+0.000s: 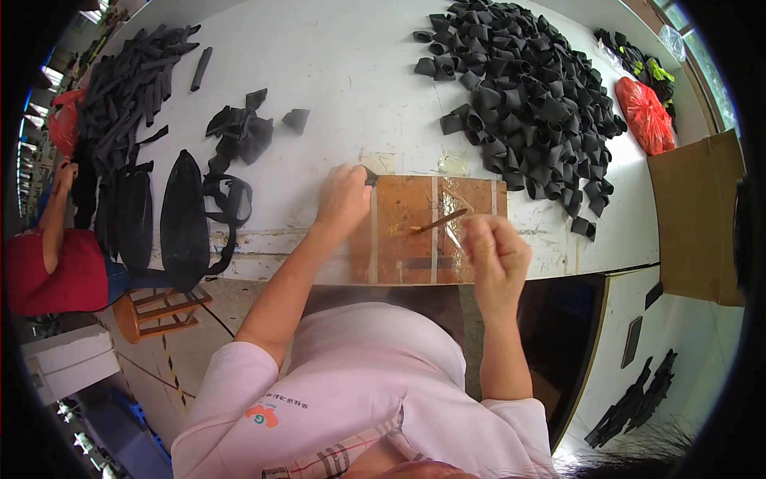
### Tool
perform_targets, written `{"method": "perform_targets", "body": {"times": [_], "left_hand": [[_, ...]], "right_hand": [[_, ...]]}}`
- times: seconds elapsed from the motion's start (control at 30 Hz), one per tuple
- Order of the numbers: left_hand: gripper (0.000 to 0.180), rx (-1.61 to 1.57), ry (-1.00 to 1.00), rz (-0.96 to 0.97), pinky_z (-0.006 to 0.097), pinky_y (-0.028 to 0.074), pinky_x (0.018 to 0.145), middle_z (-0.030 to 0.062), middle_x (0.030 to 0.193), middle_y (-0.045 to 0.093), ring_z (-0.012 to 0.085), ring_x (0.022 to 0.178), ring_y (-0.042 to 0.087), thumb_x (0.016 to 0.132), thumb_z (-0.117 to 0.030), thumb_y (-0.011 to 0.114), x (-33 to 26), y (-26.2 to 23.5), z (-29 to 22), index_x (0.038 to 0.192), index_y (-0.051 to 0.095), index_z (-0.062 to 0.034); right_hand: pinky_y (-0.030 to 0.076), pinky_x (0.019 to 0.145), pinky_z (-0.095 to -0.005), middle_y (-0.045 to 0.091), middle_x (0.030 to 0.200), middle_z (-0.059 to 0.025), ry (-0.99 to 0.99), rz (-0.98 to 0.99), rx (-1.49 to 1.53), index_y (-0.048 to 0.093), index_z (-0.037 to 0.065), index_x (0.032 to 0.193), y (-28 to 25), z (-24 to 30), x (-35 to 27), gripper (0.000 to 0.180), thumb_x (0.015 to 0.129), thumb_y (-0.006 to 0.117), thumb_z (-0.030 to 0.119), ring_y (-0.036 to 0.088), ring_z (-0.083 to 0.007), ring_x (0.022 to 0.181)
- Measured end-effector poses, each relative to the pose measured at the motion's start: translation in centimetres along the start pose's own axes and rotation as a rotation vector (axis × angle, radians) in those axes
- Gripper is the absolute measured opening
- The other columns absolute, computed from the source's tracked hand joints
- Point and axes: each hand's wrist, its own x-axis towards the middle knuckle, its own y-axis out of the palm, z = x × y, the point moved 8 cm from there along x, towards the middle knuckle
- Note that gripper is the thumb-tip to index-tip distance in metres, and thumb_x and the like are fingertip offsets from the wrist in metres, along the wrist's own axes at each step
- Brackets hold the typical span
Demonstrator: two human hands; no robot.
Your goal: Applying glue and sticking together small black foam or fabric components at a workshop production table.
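Note:
A brown board (pixel 403 203) with pale tape strips across it lies at the table's front edge. At its upper left corner my left hand (pixel 345 198) is closed, with a small black piece of material (pixel 371 176) showing at its fingertips. My right hand (pixel 499 259) is raised over the board's right side, fingers pinched at the end of a thin dark brown stick (pixel 443 221). The stick points left over the board and its far end looks lighter; whether it is a brush I cannot tell. A dark strip (pixel 435 263) shows low on the board.
A large heap of black folded loops (pixel 531 104) covers the table's right. Black strips (pixel 132 80), loose black pieces (pixel 239 132) and long black pouches (pixel 183 215) lie left. Red bags (pixel 643 116), a cardboard box (pixel 694 215) and a wooden stool (pixel 159 311) flank the table. Another person (pixel 60 267) sits left.

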Motion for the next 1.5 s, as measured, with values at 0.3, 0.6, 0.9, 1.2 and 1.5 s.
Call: {"method": "perform_targets", "body": {"times": [0.3, 0.6, 0.9, 1.2, 1.5], "left_hand": [[0.018, -0.342, 0.431, -0.02, 0.033, 0.045, 0.074, 0.0121, 0.104, 0.053, 0.0287, 0.094, 0.051, 0.067, 0.008, 0.056, -3.8, -6.3, -6.7, 0.08, 0.06, -0.003], [0.012, -1.345, -0.634, 0.153, 0.02, 0.045, 0.056, 0.0049, 0.076, 0.059, 0.0091, 0.062, 0.055, 0.078, -0.005, 0.058, -8.0, -2.3, -1.8, 0.088, 0.055, 0.001], [0.007, -1.189, -0.495, 0.1, 0.016, 0.043, 0.05, 0.0023, 0.068, 0.058, 0.0049, 0.056, 0.053, 0.081, -0.007, 0.057, -7.8, -2.9, -2.4, 0.082, 0.056, 0.0003], [0.006, -0.767, -0.06, 0.13, 0.022, 0.041, 0.049, 0.0033, 0.061, 0.056, 0.0062, 0.054, 0.05, 0.073, 0.0, 0.061, -6.5, -7.1, -6.4, 0.076, 0.055, 0.0005], [0.006, -0.6, 0.042, -0.249, 0.02, 0.037, 0.039, 0.0059, 0.062, 0.057, 0.0051, 0.045, 0.048, 0.073, 0.004, 0.058, -7.2, -7.7, -7.0, 0.077, 0.056, 0.0004]], "right_hand": [[0.044, 0.053, -0.021, 0.057, 0.082, -0.0049, 0.68, 0.368, 0.669, 0.051, -0.002, 0.097, 10.2, -8.0, -2.0, 0.035, 0.087, 0.051, 0.031, 0.054, -0.0111, 0.063], [0.042, 0.049, -0.0213, 0.057, 0.071, -0.0054, 0.663, 0.314, 1.059, 0.053, 0.002, 0.08, 11.1, -7.9, -2.4, 0.013, 0.087, 0.051, 0.014, 0.05, -0.0097, 0.056], [0.041, 0.048, -0.0236, 0.054, 0.074, -0.0078, -0.372, -0.064, -0.575, 0.056, -0.002, 0.09, 6.7, -0.6, -2.6, 0.022, 0.076, 0.064, 0.012, 0.05, -0.0136, 0.056], [0.044, 0.048, -0.0254, 0.055, 0.071, -0.0089, -0.39, 0.069, -0.27, 0.059, -0.002, 0.08, 6.4, 1.7, -3.5, 0.013, 0.069, 0.065, -0.003, 0.055, -0.0155, 0.057], [0.046, 0.053, -0.0328, 0.053, 0.075, -0.01, -0.626, 0.015, -0.598, 0.055, 0.0, 0.078, 7.7, 2.1, -4.0, 0.018, 0.063, 0.062, -0.005, 0.055, -0.0258, 0.064]]}}
